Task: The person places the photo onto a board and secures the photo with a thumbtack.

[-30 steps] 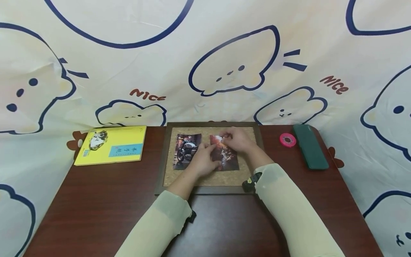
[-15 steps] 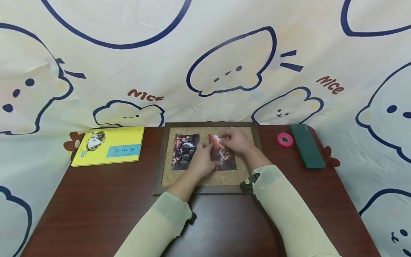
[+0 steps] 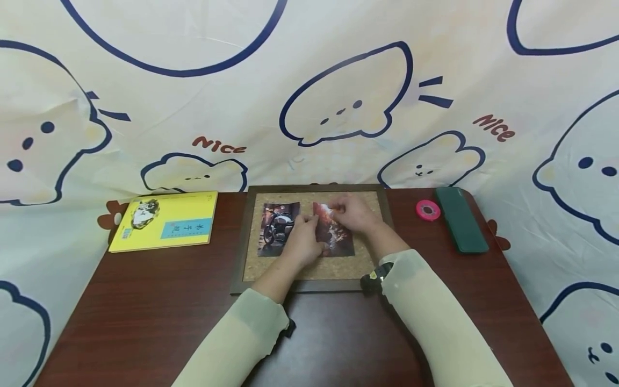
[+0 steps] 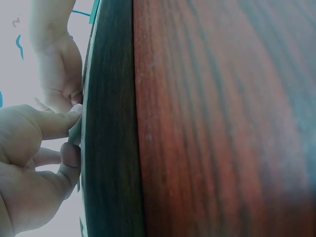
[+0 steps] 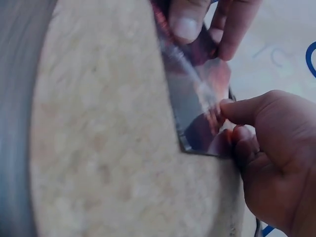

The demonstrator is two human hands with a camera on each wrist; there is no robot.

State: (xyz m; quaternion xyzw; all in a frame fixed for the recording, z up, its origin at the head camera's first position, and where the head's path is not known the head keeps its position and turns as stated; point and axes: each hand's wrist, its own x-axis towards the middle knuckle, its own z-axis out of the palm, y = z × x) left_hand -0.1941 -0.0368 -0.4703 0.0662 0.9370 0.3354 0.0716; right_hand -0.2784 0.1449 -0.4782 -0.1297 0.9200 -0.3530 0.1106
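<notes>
My left hand (image 3: 303, 240) pinches the left and lower edge of a dark red photo (image 3: 340, 242) over a framed cork board (image 3: 285, 271). At the top left part of the same photo, my right hand (image 3: 356, 214) pinches with thumb and forefinger; the right wrist view shows my right hand (image 5: 281, 158) at the edge of the glossy photo (image 5: 197, 133). The left wrist view has my left hand (image 4: 29, 168) with thumb and finger closing on a thin grey edge. Left of it, a motorcycle photo (image 3: 275, 234) lies flat on the cork, partly behind my left fingers.
A yellow book (image 3: 166, 217) lies on the left of the brown table (image 3: 159, 301). On the right are a pink tape roll (image 3: 427, 210) and a dark green case (image 3: 461, 220). Behind the table hangs a cartoon-printed cloth (image 3: 208, 113).
The head view has shifted slightly. Both hands stay on the dark red photo, with hardly any movement against the board.
</notes>
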